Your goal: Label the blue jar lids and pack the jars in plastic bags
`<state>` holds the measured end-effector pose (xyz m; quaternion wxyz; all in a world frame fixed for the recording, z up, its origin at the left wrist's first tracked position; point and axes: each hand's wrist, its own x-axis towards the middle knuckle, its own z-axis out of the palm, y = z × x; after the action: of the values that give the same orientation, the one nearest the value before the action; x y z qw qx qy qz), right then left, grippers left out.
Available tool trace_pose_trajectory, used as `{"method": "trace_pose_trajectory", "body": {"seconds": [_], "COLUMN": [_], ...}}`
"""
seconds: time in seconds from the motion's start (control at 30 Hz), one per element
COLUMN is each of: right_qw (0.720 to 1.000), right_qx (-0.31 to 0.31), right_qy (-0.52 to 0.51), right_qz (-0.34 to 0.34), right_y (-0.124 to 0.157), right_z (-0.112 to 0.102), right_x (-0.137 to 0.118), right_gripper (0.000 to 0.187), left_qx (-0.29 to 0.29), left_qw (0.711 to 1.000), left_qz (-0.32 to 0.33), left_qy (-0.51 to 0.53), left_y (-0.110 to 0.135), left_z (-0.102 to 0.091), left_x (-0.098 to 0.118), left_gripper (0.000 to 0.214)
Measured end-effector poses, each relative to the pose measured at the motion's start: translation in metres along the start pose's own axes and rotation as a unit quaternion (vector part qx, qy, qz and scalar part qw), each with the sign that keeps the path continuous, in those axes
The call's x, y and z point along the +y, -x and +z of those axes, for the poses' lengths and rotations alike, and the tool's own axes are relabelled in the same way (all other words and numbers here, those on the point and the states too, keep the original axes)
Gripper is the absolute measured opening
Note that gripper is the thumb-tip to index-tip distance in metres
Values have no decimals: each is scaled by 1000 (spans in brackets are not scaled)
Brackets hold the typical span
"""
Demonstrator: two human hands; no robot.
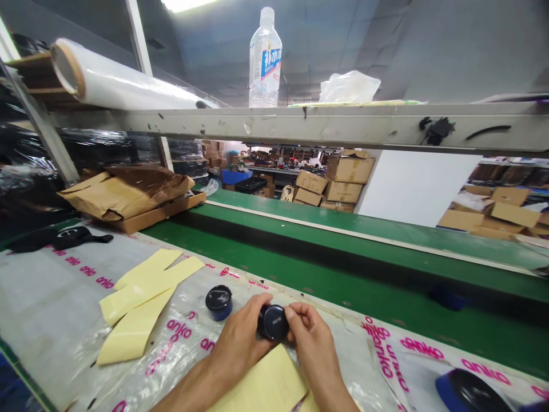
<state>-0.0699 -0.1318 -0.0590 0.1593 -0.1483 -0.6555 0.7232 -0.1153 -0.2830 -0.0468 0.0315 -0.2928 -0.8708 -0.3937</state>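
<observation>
Cap (273, 322) clamped in fingers of your left hand (240, 343) and right hand (313, 343), second cap (218, 301) just beside, yellow strips (146, 292) on bench (51, 297).

1. I get one view only, head-worn, looking forward and down, close above the left hand (240, 343) and right hand (315, 346) gripping a black disc (273, 322).
2. Beyond the grip, it faces the green belt (343, 280).

Bright ceiling lamp (189, 3) overhead, glare on the plastic sheet (51, 297), wide-angle bending and blur toward the edges.

L grip (240, 340), R grip (312, 337): bare; forearms bare to frame edge.
</observation>
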Motion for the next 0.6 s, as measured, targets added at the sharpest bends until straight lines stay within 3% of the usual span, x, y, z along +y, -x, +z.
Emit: {"method": "trace_pose_trajectory", "body": {"seconds": [0.13, 0.27, 0.47, 0.6], "right_qw": [998, 1000, 998, 997], "right_qx": [14, -12, 34, 43], "right_qy": [61, 28, 52, 68], "right_qz": [-11, 4, 29, 6], "right_y": [0, -6, -6, 4], "right_z": [4, -1, -23, -39], "right_x": [3, 0, -30, -53], "right_gripper": [42, 41, 48, 46], "left_qx": [-15, -37, -43, -26], "left_qw": [1000, 999, 998, 998], "left_qz": [-10, -5, -43, -3], "left_qy": [6, 22, -28, -52], "left_y": [1, 0, -4, -4], "left_z": [-3, -8, -10, -18], "left_x": [1, 4, 7, 9], "left_gripper": [54, 55, 79, 85]}}
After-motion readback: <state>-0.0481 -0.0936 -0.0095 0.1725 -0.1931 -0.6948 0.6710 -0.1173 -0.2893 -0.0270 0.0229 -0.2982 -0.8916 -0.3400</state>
